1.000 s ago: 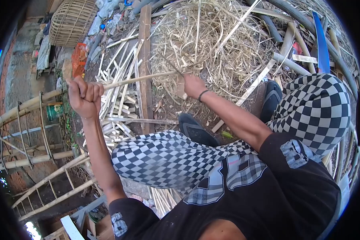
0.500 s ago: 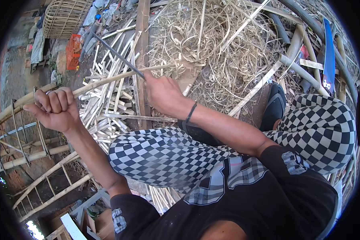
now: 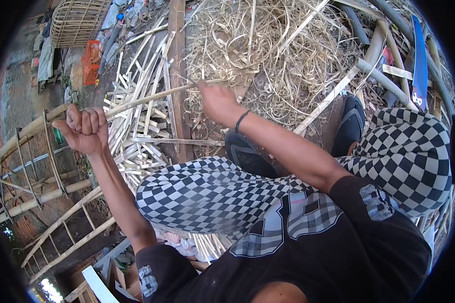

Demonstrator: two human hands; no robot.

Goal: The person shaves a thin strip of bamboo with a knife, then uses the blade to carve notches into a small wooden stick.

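Note:
My left hand point(image 3: 87, 130) is a fist around one end of a long, pale bamboo strip point(image 3: 146, 100), with the thumb pointing outward. The strip slants up to the right, and its far end lies over the shavings. My right hand point(image 3: 220, 104), with a dark band at the wrist, is closed on a long, thin knife point(image 3: 187, 78). Motion blurs its dark blade, which crosses the strip near my right fingers; the handle is hidden in my grip. Below the strip lies a pile of cut bamboo sticks point(image 3: 142, 118).
Curled bamboo shavings point(image 3: 283, 70) cover the ground ahead, beside a wooden plank point(image 3: 177, 50). A blue handsaw point(image 3: 419, 65) and bamboo poles point(image 3: 384, 83) lie at right. Bamboo ladder-like frames point(image 3: 68, 245), a woven basket point(image 3: 78, 22) and an orange crate point(image 3: 90, 62) are at left.
Both hands have shifted right, along with the bamboo strip. My right hand has turned the knife, and its blade is now blurred and harder to see.

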